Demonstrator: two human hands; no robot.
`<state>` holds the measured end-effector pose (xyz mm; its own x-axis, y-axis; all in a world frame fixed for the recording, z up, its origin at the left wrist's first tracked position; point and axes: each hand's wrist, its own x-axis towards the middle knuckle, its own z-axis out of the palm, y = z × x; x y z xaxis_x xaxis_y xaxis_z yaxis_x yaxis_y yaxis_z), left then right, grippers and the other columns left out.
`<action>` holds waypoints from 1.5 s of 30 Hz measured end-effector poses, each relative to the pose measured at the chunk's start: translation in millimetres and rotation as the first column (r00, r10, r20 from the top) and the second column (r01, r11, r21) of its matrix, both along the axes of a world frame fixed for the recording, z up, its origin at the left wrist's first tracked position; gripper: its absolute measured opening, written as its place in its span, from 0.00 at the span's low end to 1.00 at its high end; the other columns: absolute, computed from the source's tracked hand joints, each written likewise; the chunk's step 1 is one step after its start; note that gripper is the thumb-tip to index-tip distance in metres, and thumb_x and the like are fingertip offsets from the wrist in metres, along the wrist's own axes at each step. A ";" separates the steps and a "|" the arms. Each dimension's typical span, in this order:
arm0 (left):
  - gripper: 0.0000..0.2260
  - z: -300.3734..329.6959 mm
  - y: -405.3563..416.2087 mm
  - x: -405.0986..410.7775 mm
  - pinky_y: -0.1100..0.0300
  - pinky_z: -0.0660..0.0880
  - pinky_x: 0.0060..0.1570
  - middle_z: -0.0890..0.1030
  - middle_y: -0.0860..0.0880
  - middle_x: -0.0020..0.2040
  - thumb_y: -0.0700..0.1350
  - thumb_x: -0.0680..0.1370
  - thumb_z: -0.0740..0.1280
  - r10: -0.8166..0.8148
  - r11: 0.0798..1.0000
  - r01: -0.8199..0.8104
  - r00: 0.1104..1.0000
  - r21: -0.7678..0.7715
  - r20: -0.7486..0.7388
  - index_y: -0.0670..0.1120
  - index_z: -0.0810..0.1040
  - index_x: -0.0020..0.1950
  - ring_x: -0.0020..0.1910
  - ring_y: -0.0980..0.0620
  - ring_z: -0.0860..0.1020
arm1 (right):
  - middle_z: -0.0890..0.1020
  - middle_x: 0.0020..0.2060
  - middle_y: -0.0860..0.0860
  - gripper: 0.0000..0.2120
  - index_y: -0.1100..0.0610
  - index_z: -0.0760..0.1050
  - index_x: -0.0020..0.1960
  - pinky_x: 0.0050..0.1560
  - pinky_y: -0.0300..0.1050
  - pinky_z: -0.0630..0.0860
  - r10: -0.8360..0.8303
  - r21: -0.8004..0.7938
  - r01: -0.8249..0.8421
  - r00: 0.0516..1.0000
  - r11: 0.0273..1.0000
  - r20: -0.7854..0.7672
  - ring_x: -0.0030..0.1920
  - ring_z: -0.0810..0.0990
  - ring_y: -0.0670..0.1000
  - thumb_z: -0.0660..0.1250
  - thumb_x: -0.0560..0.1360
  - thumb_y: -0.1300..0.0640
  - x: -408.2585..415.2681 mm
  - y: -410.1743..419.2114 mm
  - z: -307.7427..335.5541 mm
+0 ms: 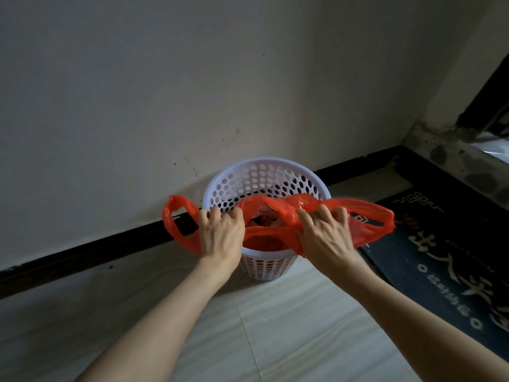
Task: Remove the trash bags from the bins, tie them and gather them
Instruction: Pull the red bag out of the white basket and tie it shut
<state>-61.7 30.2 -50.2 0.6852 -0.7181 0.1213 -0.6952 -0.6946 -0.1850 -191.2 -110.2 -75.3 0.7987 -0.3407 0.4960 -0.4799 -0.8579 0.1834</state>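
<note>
**A room in a home**

This looks like a home — a plain pale wall (165, 78) meets a light tiled floor (275, 326) with a dark strip along the bottom. A small white bin (264, 172) stands by the wall, and a dark doormat (454, 257) with writing lies on the right.

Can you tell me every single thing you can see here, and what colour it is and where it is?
Thin plastic trash bag: one, orange-red, in the bin, its handles pulled out to both sides.
Round plastic bin with holes: one, white, on the floor by the wall.
Doormat with pale writing: one, black, on the floor at the right.
Tiled floor: one, pale grey, below.
Wall: one, off-white, behind the bin.
Skirting strip: one, black, along the wall's foot.
Left hand: one, grips the bag's left side.
Right hand: one, grips the bag's right side.
</note>
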 end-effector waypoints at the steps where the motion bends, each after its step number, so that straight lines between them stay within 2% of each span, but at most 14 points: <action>1: 0.10 0.0 -1.0 0.7 0.47 0.70 0.57 0.83 0.48 0.37 0.46 0.71 0.73 0.031 0.999 -0.031 0.999 0.009 0.014 0.44 0.77 0.48 0.48 0.46 0.78 | 0.82 0.32 0.52 0.21 0.62 0.76 0.55 0.46 0.50 0.59 -0.050 0.000 0.050 0.999 0.999 -0.018 0.42 0.79 0.56 0.69 0.66 0.51 0.6 0.5 0.1; 3: 0.10 -4.1 -2.3 2.1 0.46 0.69 0.61 0.83 0.47 0.38 0.44 0.70 0.73 0.034 0.999 -0.035 0.997 0.014 0.064 0.43 0.78 0.49 0.48 0.46 0.79 | 0.82 0.32 0.53 0.23 0.61 0.78 0.52 0.48 0.51 0.59 -0.104 -0.010 0.104 0.993 0.995 -0.059 0.43 0.78 0.56 0.75 0.61 0.51 0.9 1.3 2.4; 5: 0.09 -9.9 -5.3 2.0 0.48 0.63 0.66 0.80 0.45 0.52 0.42 0.77 0.63 -0.001 0.998 0.000 1.000 0.056 0.011 0.42 0.76 0.57 0.58 0.44 0.74 | 0.80 0.34 0.52 0.13 0.55 0.80 0.37 0.54 0.54 0.59 -0.077 -0.027 0.075 0.994 0.997 -0.081 0.46 0.74 0.56 0.76 0.58 0.49 -1.5 1.9 5.7; 7: 0.09 -12.2 -5.3 1.9 0.51 0.68 0.58 0.75 0.44 0.57 0.40 0.79 0.60 -0.040 0.996 0.040 0.999 0.078 0.007 0.43 0.77 0.56 0.60 0.43 0.70 | 0.80 0.42 0.55 0.10 0.53 0.80 0.37 0.64 0.63 0.54 0.010 0.019 -0.009 0.995 1.000 -0.099 0.55 0.69 0.57 0.72 0.61 0.48 -6.3 0.0 6.6; 10: 0.01 -10.2 2.7 2.5 0.56 0.72 0.35 0.77 0.44 0.49 0.37 0.73 0.69 -0.069 0.995 0.071 0.997 -0.068 0.030 0.42 0.79 0.44 0.48 0.43 0.76 | 0.78 0.56 0.58 0.11 0.52 0.78 0.44 0.66 0.75 0.54 0.102 0.155 -0.090 0.992 0.984 -0.072 0.63 0.71 0.64 0.60 0.74 0.47 -14.4 -4.8 2.4; 13: 0.09 -17.9 5.6 8.0 0.59 0.70 0.23 0.80 0.47 0.35 0.40 0.63 0.78 -0.101 0.988 0.110 0.991 -0.106 0.085 0.43 0.79 0.36 0.35 0.48 0.78 | 0.82 0.51 0.55 0.27 0.54 0.76 0.48 0.60 0.60 0.71 0.152 0.306 -0.111 0.982 0.945 -0.114 0.52 0.80 0.59 0.43 0.79 0.40 -26.5 -5.2 0.0; 17: 0.16 -21.3 10.4 9.8 0.64 0.66 0.17 0.77 0.50 0.24 0.39 0.55 0.82 -0.215 0.946 0.240 0.967 -0.218 0.135 0.45 0.76 0.32 0.26 0.51 0.76 | 0.81 0.43 0.50 0.30 0.53 0.70 0.60 0.53 0.57 0.74 0.173 0.255 -0.129 0.972 0.958 -0.157 0.44 0.79 0.54 0.44 0.74 0.33 -34.8 1.4 -4.1; 23: 0.13 -22.2 10.8 6.2 0.63 0.68 0.17 0.77 0.50 0.28 0.38 0.59 0.80 -0.336 0.867 0.381 0.923 -0.322 0.186 0.44 0.79 0.36 0.26 0.53 0.77 | 0.80 0.37 0.52 0.13 0.56 0.76 0.55 0.30 0.49 0.78 0.336 0.268 -0.322 0.942 0.908 -0.007 0.34 0.79 0.52 0.62 0.73 0.54 -23.4 0.1 -0.8; 27: 0.06 -18.6 5.1 8.4 0.62 0.69 0.18 0.78 0.50 0.31 0.42 0.73 0.67 -0.329 0.798 0.406 0.913 -0.445 0.242 0.44 0.78 0.37 0.27 0.52 0.79 | 0.80 0.37 0.54 0.28 0.57 0.70 0.59 0.20 0.45 0.75 0.248 0.256 -0.252 0.967 0.933 0.049 0.31 0.80 0.53 0.76 0.62 0.64 -20.5 0.7 1.9; 31: 0.11 1.8 -5.5 14.4 0.60 0.73 0.24 0.80 0.49 0.32 0.44 0.76 0.60 -0.253 0.750 0.360 0.931 -0.554 0.263 0.44 0.78 0.38 0.30 0.51 0.79 | 0.80 0.40 0.54 0.27 0.54 0.69 0.59 0.16 0.44 0.71 0.085 0.293 -0.132 0.982 0.947 0.167 0.29 0.79 0.55 0.71 0.63 0.67 -7.0 -1.4 21.1; 35: 0.11 20.2 -6.4 16.0 0.60 0.72 0.25 0.79 0.50 0.31 0.45 0.76 0.61 -0.236 0.736 0.365 0.928 -0.570 0.289 0.44 0.78 0.37 0.29 0.51 0.78 | 0.79 0.40 0.55 0.18 0.54 0.77 0.54 0.22 0.48 0.75 0.062 0.406 -0.123 0.985 0.906 0.161 0.31 0.79 0.59 0.67 0.66 0.68 3.9 -1.4 43.5; 38: 0.07 26.4 -5.9 14.8 0.63 0.66 0.18 0.78 0.50 0.29 0.45 0.71 0.72 -0.239 0.820 0.294 0.955 -0.491 0.174 0.45 0.76 0.35 0.24 0.49 0.77 | 0.78 0.50 0.54 0.16 0.51 0.77 0.57 0.40 0.48 0.73 0.042 0.527 -0.070 0.997 0.847 0.064 0.44 0.78 0.61 0.57 0.75 0.64 13.4 -1.1 55.8; 41: 0.09 29.3 -7.7 14.6 0.60 0.68 0.18 0.80 0.48 0.30 0.43 0.66 0.77 -0.245 0.852 0.241 0.968 -0.465 0.053 0.45 0.77 0.36 0.24 0.44 0.78 | 0.78 0.53 0.54 0.16 0.53 0.77 0.57 0.43 0.46 0.70 -0.010 0.567 -0.077 0.989 0.820 0.149 0.50 0.77 0.61 0.55 0.75 0.64 14.1 5.3 58.4; 45: 0.08 39.0 -11.6 10.0 0.51 0.72 0.41 0.81 0.44 0.49 0.45 0.80 0.61 -0.135 0.835 -0.001 0.969 -0.550 -0.206 0.42 0.77 0.51 0.46 0.39 0.80 | 0.82 0.53 0.53 0.18 0.54 0.80 0.53 0.50 0.40 0.69 -0.188 0.812 -0.070 0.958 0.580 0.217 0.57 0.77 0.55 0.56 0.72 0.68 19.9 3.1 74.6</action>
